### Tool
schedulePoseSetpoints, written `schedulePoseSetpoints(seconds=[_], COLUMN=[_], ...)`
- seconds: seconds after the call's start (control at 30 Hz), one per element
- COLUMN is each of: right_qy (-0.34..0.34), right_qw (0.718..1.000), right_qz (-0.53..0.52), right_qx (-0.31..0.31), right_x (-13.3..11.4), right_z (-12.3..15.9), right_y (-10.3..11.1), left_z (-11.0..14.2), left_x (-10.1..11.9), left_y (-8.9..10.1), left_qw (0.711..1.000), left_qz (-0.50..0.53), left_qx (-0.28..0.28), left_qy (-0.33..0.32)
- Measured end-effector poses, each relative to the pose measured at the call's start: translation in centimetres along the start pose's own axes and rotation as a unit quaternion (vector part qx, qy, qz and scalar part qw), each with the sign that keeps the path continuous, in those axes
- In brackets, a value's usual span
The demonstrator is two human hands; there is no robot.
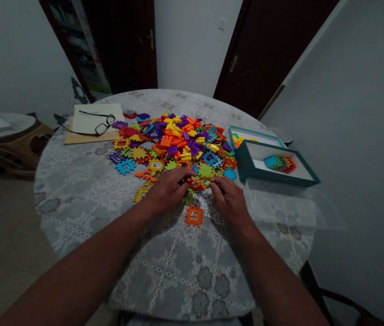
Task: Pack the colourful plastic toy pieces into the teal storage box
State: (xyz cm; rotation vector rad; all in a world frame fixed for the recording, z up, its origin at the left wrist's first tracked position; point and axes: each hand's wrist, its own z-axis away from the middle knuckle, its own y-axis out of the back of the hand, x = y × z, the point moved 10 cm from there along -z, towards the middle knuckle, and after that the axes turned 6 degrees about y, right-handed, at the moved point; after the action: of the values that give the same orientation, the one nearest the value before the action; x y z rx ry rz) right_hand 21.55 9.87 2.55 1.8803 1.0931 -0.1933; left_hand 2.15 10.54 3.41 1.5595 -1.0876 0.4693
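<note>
A heap of colourful interlocking plastic building pieces [178, 136] lies on the round table. At its near edge my left hand [169, 188] is closed, index finger and thumb at the left side of a red-orange building piece [196, 184]. Opposite it, my right hand [229, 198] has curled fingers, their tips at the right end of a yellow-green building piece [208, 178]. How firmly each piece is gripped is partly hidden. Between my wrists lie an orange window-shaped square [194, 216] and several white lattice window pieces [208, 206].
Right of the heap stands a teal-edged box [280, 179] with a fanned stack of coloured pieces [280, 163], another shallow box part behind it. A clear plastic sheet [280, 206] lies in front. Black glasses [101, 129] rest on papers [86, 113] at the left. Patterned cloth [174, 276] covers the table.
</note>
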Motion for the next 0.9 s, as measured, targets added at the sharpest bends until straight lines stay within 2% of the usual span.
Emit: schedulePoseSetpoints(seconds=[0.17,0.27,0.43,0.53,0.67,0.8,0.9], right_qy=[0.032,0.038,0.029,0.017,0.020,-0.004,-0.020], right_qw=[0.998,0.996,0.995,0.994,0.986,0.983,0.988], right_qz=[-0.049,-0.061,-0.079,-0.097,-0.139,-0.155,-0.114], right_qx=[-0.030,-0.046,-0.046,-0.045,-0.088,-0.099,-0.107], right_x=[-1.8,-2.0,-1.8,-1.8,-2.2,-1.7,-1.4], right_z=[0.1,0.1,0.2,0.3,0.5,0.6,0.6], right_y=[-0.6,-0.8,-0.7,-0.8,-1.5,-1.5,-1.1], left_z=[0.2,0.3,0.4,0.4,0.3,0.2,-0.1], left_x=[0.4,0.6,0.8,0.6,0.2,0.1,-0.8], left_y=[-0.2,-0.1,-0.8,-1.0,-1.3,-1.3,-0.2], left_qw=[0.998,0.997,0.996,0.997,0.998,0.998,0.996], left_qz=[-0.036,-0.026,-0.029,-0.034,-0.029,-0.013,0.017], left_qx=[0.015,0.026,0.001,-0.005,-0.036,-0.067,-0.040], left_qy=[-0.049,-0.067,-0.081,-0.064,-0.033,0.010,0.077])
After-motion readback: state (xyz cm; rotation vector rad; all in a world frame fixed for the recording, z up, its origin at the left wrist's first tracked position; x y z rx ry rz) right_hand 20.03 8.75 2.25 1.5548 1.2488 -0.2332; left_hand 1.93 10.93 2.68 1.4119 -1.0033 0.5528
